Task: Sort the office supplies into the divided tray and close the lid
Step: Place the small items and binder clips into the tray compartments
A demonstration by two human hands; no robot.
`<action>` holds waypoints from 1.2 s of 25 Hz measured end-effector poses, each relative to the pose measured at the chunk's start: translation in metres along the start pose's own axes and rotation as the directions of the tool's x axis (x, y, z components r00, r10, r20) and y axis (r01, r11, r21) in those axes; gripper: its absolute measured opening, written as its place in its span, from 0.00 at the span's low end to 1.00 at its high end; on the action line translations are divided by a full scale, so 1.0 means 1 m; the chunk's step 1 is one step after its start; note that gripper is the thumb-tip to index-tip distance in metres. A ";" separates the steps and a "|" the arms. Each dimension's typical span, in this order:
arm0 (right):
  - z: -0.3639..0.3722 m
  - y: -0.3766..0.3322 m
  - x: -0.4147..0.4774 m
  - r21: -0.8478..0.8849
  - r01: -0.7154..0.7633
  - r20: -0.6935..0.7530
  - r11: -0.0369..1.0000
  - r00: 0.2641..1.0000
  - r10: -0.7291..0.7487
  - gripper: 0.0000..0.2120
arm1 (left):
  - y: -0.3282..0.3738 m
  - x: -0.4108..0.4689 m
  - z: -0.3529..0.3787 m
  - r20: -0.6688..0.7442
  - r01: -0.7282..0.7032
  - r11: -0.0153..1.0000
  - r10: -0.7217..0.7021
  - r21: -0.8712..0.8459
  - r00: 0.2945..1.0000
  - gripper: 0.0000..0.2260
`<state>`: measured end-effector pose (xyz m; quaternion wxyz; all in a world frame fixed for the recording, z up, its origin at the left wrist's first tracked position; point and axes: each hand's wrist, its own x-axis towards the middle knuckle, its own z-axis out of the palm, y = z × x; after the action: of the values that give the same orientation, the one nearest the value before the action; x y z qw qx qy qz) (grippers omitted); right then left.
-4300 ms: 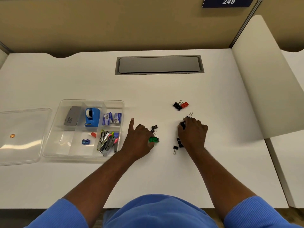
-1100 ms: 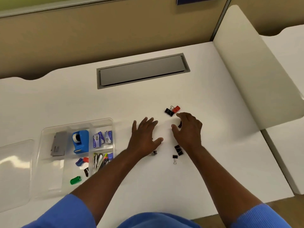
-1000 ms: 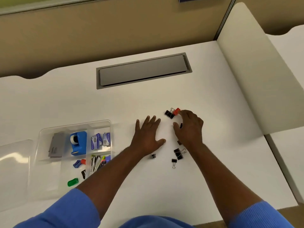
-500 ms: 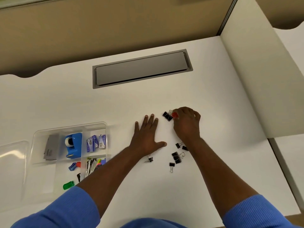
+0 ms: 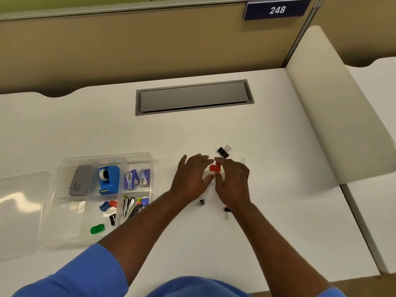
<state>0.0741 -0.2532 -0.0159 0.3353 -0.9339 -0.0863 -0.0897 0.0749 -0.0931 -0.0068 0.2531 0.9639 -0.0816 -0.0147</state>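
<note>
A right hand (image 5: 232, 183) pinches a small red binder clip (image 5: 214, 168) at its fingertips, while the left hand (image 5: 191, 179), fingers loosely spread, reaches in beside it. The clip's glossy red body runs roughly left to right; its handles are hidden. A black clip (image 5: 223, 152) lies just beyond the hands. Far left sits the clear divided tray (image 5: 64, 168), lid (image 5: 19, 211) off. Bare white desk (image 5: 278, 211) lies to the right.

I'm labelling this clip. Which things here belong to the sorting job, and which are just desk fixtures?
Job: red binder clip, black binder clip, divided tray, lid, green clip.
Fixtures: grey cable hatch, number sign, side partition.
</note>
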 end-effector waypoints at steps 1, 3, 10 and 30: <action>0.002 -0.009 -0.007 0.024 0.012 0.003 1.000 1.000 -0.012 0.22 | -0.003 -0.007 -0.006 -0.032 -0.015 1.000 0.015 -0.005 0.999 0.18; 0.006 -0.026 -0.019 0.053 0.034 0.019 0.998 0.999 -0.035 0.23 | -0.013 -0.024 -0.018 -0.070 -0.032 0.999 0.031 -0.011 0.997 0.14; 0.032 -0.097 -0.054 0.067 0.139 0.033 0.988 0.989 -0.141 0.23 | -0.056 -0.098 -0.062 -0.125 0.025 0.999 -0.030 -0.043 0.992 0.14; 0.082 -0.205 -0.135 0.000 0.036 -0.016 0.999 0.999 -0.036 0.23 | -0.202 -0.256 -0.120 -0.134 0.204 0.964 -0.182 0.170 0.974 0.28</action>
<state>-0.0925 -0.0584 0.0162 0.3346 -0.9313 -0.1003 -0.1033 -0.1394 0.1804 -0.0047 0.1655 0.9855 0.0269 0.0249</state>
